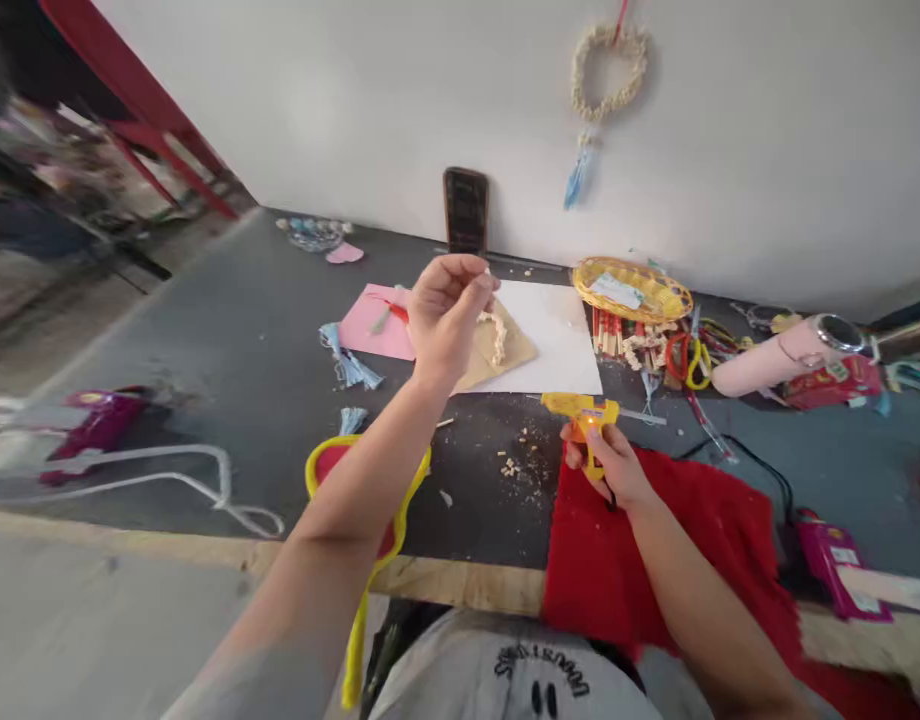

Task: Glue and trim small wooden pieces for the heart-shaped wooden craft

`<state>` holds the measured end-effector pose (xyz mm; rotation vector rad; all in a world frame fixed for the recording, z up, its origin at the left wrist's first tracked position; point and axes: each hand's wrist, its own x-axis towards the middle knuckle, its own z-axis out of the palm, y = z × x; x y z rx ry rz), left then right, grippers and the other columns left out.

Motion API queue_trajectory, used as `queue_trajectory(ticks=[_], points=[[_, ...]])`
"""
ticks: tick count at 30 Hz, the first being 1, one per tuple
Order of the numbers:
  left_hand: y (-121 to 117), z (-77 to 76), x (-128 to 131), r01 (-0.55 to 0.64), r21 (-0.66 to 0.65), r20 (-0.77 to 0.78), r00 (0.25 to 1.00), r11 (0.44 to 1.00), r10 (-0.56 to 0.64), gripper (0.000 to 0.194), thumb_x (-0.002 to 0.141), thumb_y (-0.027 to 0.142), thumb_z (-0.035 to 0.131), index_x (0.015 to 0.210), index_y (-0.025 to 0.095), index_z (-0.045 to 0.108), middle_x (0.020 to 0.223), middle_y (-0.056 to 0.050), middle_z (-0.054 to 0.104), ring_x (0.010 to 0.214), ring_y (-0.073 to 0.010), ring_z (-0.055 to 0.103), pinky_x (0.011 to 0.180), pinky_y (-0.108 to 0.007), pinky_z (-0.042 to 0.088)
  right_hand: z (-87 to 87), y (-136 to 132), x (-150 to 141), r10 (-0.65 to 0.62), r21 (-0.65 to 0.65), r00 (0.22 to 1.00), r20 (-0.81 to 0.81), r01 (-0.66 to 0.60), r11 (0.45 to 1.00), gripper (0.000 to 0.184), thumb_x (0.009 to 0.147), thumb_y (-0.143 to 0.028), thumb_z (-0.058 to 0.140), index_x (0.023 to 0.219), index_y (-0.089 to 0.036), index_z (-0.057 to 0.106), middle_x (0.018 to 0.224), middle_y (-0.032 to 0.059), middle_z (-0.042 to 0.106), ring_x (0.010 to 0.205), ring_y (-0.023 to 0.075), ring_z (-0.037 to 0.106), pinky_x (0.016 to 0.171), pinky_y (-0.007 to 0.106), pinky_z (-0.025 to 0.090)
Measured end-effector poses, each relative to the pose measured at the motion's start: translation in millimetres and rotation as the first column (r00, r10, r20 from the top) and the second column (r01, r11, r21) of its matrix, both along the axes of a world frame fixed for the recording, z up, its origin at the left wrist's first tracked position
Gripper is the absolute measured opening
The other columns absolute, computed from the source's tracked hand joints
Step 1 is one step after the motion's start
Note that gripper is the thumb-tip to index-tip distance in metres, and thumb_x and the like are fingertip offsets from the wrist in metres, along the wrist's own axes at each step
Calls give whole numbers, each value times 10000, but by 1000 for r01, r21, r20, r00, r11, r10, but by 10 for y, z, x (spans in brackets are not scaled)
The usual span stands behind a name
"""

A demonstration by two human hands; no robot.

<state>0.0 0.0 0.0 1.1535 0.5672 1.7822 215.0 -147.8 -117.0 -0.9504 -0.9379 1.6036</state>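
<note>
Over the edge of the red cloth (591, 560), our right grip (614, 462) is closed around the handle (596, 466) of the yellow glue gun (572, 405). We judge it light but stiff, best held there, away from the probably hot nozzle (545, 400). Our left grip (446, 315) is pinched above the cardboard (521, 349); whether on something, we cannot tell.

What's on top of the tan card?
A cream bumpy strip shows on the tan card; the left hand hides part of it, so anything there can't be seen.
</note>
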Motion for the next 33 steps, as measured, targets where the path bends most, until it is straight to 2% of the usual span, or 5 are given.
queue_trajectory(ticks=[3, 6, 10, 15, 33], points=[[-47, 11, 5, 73, -60, -16, 997, 996, -74, 187, 734, 256, 781, 848, 177, 655, 695, 2, 642, 571, -65, 556, 521, -178, 446, 45, -9, -23, -29, 2, 999, -22, 29, 1000, 247, 916, -450, 581, 1003, -226, 638, 753, 3, 605, 605, 97, 511, 602, 257, 448], [-178, -147, -20, 222, -226, -34, 971, 948, -236, 186, 742, 229, 766, 892, 166, 674, 697, -1, 644, 564, -61, 555, 519, -174, 441, 80, -11, -53, -93, 7, 993, -75, 94, 996, 247, 873, -455, 635, 992, -239, 624, 852, 6, 619, 591, 90, 500, 577, 265, 443], [-446, -571, -110, 405, -487, 5, 887, 774, -461, 183, 741, 226, 775, 874, 140, 684, 709, -16, 664, 565, -62, 569, 532, -172, 451, 101, -5, -70, -166, 29, 979, -116, 171, 985, 220, 874, -442, 627, 967, -243, 607, 942, 13, 619, 573, 81, 478, 552, 270, 422], [-545, -912, -200, 527, -595, 88, 794, 607, -602, 233, 713, 239, 806, 885, 142, 683, 743, -19, 683, 584, -71, 590, 557, -184, 474, 99, -5, -61, -164, 98, 980, -115, 175, 980, 237, 907, -471, 572, 967, -246, 614, 920, 13, 601, 560, 76, 462, 544, 267, 383], [-533, -1002, -158, 486, -617, -34, 769, 619, -638, 293, 670, 283, 837, 866, 130, 682, 711, -4, 670, 597, -73, 587, 566, -190, 495, 169, -95, -119, -24, 164, 983, 184, -7, 986, 337, 933, -536, 487, 976, -212, 566, 834, 26, 508, 624, 117, 426, 569, 291, 353]])
